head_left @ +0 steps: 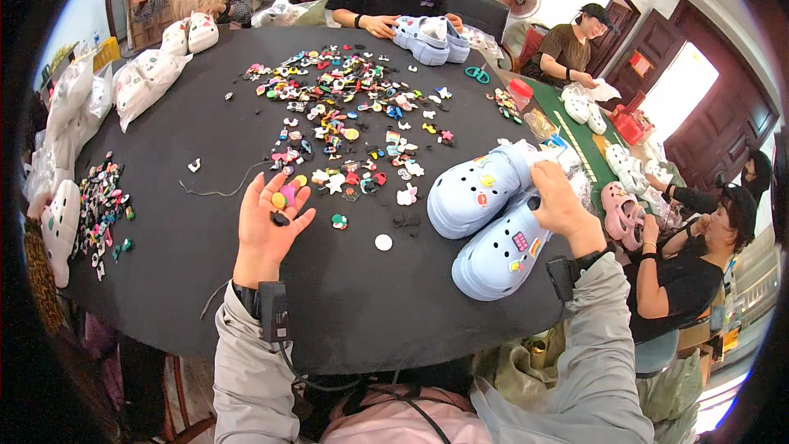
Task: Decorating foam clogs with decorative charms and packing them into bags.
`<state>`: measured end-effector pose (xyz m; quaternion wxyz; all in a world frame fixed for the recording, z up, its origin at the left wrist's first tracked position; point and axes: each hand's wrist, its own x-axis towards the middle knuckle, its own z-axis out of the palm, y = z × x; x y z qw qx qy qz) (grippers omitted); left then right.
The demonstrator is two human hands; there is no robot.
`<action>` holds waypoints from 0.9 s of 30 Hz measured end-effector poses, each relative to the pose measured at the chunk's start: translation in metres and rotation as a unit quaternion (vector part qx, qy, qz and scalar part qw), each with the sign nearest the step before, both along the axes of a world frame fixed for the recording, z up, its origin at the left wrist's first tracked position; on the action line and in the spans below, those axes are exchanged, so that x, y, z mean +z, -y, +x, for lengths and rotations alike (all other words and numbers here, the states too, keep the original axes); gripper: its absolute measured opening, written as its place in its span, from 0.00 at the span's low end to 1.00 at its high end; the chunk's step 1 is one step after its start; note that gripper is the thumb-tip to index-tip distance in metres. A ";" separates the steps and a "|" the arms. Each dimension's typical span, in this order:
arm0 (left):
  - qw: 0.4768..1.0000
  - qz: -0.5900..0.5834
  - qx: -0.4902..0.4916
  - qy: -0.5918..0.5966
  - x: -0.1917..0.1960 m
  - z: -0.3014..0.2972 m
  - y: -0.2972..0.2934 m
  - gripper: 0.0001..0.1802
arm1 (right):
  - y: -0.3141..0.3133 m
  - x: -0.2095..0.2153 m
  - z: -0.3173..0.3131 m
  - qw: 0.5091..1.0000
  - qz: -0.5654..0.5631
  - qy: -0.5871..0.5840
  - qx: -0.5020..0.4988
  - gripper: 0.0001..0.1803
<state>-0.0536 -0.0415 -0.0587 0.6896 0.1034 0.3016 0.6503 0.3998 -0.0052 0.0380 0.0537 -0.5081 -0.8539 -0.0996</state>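
Observation:
My left hand (pixel 271 226) is turned palm up over the table, its fingers loosely spread. Several small shoe charms (pixel 288 191) rest in it, among them yellow, pink and dark ones. On the right, my right hand (pixel 567 205) grips a pair of light blue clogs (pixel 497 263) at the heel end, thumb and fingers bent round it. Coloured charms sit in the holes of both clogs, whose toes point left and toward me. A round white piece (pixel 383 242) and a green charm (pixel 339 221) lie between my hands.
A large heap of mixed charms (pixel 345 86) covers the dark table's (pixel 370 312) far middle; a smaller pile (pixel 103 205) lies left. Bagged white clogs (pixel 148 82) line the left edge. Green scissors (pixel 477 75) lie far right. Several people sit around, one handling blue clogs (pixel 427 41).

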 end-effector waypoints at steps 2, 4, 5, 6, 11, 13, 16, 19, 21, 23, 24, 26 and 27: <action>1.000 -0.006 0.011 -0.006 0.001 -0.003 0.000 0.26 | -0.010 -0.016 0.004 0.994 0.060 -0.074 0.063 0.33; 1.000 -0.008 0.013 -0.009 0.000 -0.005 -0.002 0.25 | -0.012 -0.024 0.009 0.994 0.007 -0.109 0.017 0.31; 1.000 -0.004 0.015 -0.011 -0.001 -0.006 -0.003 0.24 | -0.011 -0.023 0.008 0.991 -0.025 -0.130 0.019 0.29; 1.000 0.000 0.016 -0.013 -0.001 -0.006 -0.003 0.24 | -0.009 -0.021 0.007 0.987 -0.056 -0.152 0.021 0.27; 1.000 -0.002 0.005 -0.028 -0.003 -0.005 -0.006 0.25 | 0.015 -0.017 0.003 0.994 -0.002 -0.113 0.007 0.18; 0.999 -0.004 0.012 -0.033 -0.002 -0.004 -0.006 0.24 | 0.028 -0.021 0.003 0.993 0.008 -0.118 0.015 0.17; 0.999 0.014 -0.002 -0.041 -0.003 -0.008 -0.005 0.24 | 0.046 -0.020 -0.004 0.993 0.025 -0.117 0.025 0.16; 0.999 -0.018 0.011 -0.045 0.003 0.003 -0.005 0.24 | 0.051 -0.022 -0.007 0.982 0.015 -0.189 -0.025 0.18; 0.999 -0.006 0.009 -0.041 -0.002 -0.001 -0.004 0.24 | 0.048 -0.031 -0.005 0.980 0.031 -0.197 -0.025 0.19; 0.999 0.001 0.014 -0.046 -0.002 -0.002 -0.003 0.24 | 0.047 -0.036 -0.002 0.981 0.044 -0.188 -0.032 0.22; 0.999 0.004 0.018 -0.048 0.000 -0.004 0.000 0.24 | 0.048 -0.035 0.000 0.980 0.047 -0.189 -0.028 0.22; 0.998 0.000 0.032 -0.056 0.001 -0.004 0.001 0.26 | 0.051 -0.030 0.002 0.994 0.023 -0.109 0.016 0.20; 0.998 0.005 0.031 -0.055 0.000 -0.005 0.001 0.27 | 0.054 -0.028 -0.002 0.992 0.050 -0.112 0.028 0.17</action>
